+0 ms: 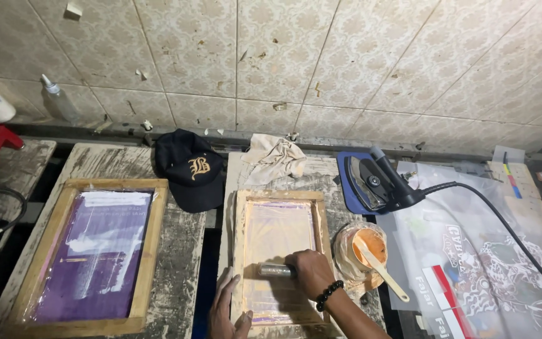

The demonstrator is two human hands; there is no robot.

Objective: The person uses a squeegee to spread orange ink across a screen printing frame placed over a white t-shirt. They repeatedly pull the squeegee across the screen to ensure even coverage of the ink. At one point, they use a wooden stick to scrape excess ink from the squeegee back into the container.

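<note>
Head view: tiled wall (pixel 271 56) behind worn benches. Right hand (pixel 312 273) gripped a metal-handled squeegee (pixel 276 270) across the small wooden screen frame (pixel 281 257); left hand (pixel 226 311), fingers spread, pressed the frame's near-left corner. Orange ink tub (pixel 366 248) stood beside.

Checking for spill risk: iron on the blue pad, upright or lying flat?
Tipped up on its side, not flat: the iron on the blue pad shows its whole soleplate to the camera, and its black handle juts out right.

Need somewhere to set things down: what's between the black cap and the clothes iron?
In the head view, a crumpled beige rag lies between the black cap and the clothes iron.
</note>
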